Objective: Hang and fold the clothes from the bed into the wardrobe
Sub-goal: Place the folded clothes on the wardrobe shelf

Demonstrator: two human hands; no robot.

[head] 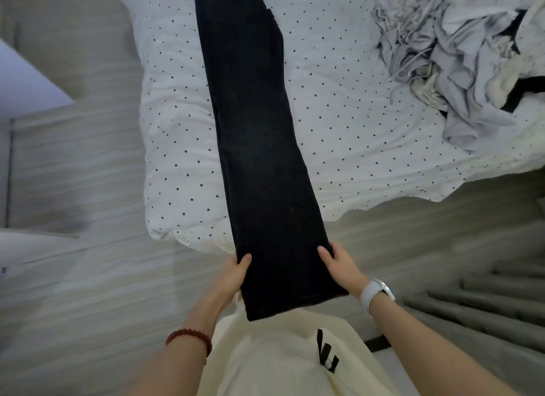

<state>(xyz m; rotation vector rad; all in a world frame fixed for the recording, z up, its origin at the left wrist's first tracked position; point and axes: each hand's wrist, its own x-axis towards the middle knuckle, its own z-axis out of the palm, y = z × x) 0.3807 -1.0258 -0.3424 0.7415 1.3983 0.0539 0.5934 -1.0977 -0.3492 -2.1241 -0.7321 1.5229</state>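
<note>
Head view, steeply down, close

Black trousers [259, 148] folded lengthwise, stretched flat across dotted bed [354, 115], hem end overhanging edge; crumpled grey clothes pile [448, 56] far right.

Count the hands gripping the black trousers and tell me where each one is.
2. The left hand grips the left edge of the black trousers near the hem; the right hand grips the right edge opposite. Fingers under the cloth are hidden.

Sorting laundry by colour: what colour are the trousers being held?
Black; the trousers show best in the head view.
</note>
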